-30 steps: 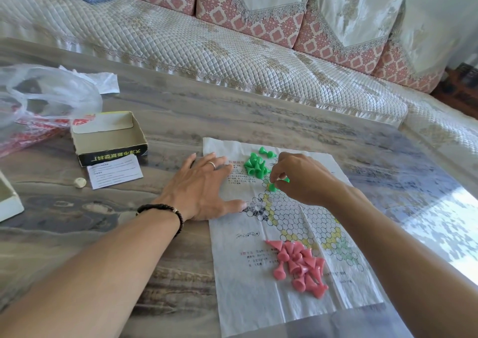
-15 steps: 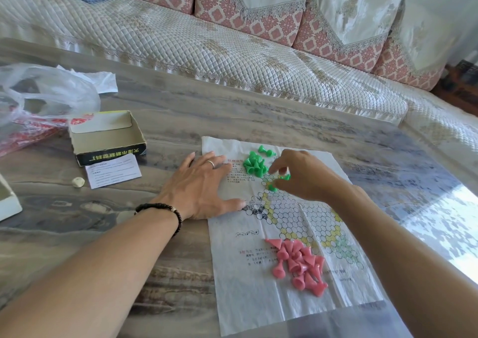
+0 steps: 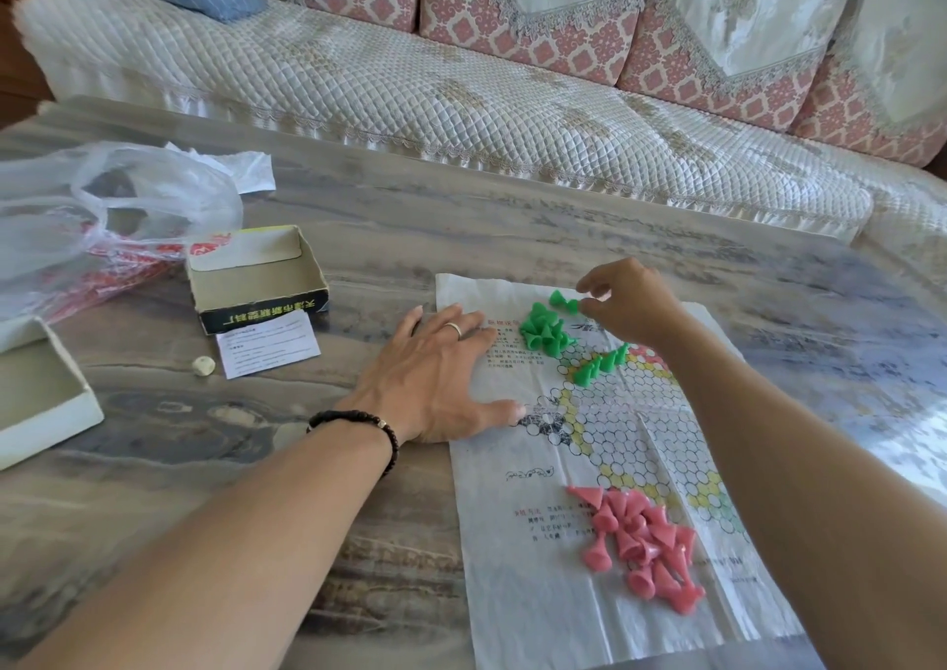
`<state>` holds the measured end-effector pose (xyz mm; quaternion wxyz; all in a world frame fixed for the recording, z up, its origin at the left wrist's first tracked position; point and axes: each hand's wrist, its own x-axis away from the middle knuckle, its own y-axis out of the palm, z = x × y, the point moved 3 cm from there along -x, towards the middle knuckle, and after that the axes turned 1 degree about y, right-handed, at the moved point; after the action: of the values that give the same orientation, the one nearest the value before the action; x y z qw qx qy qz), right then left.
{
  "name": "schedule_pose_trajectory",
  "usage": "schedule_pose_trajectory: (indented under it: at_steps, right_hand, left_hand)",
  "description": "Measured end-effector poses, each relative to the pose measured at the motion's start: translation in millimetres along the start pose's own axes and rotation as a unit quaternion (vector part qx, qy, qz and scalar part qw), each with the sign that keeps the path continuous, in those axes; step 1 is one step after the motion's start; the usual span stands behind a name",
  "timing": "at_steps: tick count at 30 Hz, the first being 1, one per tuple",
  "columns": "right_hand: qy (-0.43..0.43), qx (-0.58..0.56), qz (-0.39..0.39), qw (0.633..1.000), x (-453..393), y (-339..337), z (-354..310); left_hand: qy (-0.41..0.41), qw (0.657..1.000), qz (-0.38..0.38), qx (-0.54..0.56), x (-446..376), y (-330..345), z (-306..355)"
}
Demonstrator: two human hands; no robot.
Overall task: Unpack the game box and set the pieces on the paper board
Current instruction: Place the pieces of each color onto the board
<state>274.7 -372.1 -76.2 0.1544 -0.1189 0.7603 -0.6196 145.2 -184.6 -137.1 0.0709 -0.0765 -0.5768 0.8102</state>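
— We note both forearms bare, no sleeves in view. The left hand point(image 3: 435, 382) carries a plain pale ring point(image 3: 454, 328) on one finger.

— Agreed. Nearer us than the ring, we log a dark beaded bracelet point(image 3: 358, 426) round the left wrist, one lighter bead in it. The right hand point(image 3: 628, 303) wears nothing we can see.

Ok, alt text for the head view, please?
The right hand pinches a green piece at the far end of a paper board while the left hand presses the paper flat. A green pile, a pink pile and an open box lie on the table.
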Motion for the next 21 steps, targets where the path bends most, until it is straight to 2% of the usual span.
schedule_pose_trajectory:
  at_steps: [8,17,21]
  right_hand:
    - [-0.003,0.028,-0.025,0.999,1,8,-2]
    - [-0.018,-0.025,0.016,0.999,23,-32,-5]
    - [-0.060,-0.008,-0.030,0.998,38,-39,-19]
  left_hand:
    - [0.002,1.000,0.002,-0.008,1,-1,0]
    - [0.003,1.000,-0.007,-0.017,2,-2,0]
    - [0.007,1.000,-0.009,-0.020,2,-3,1]
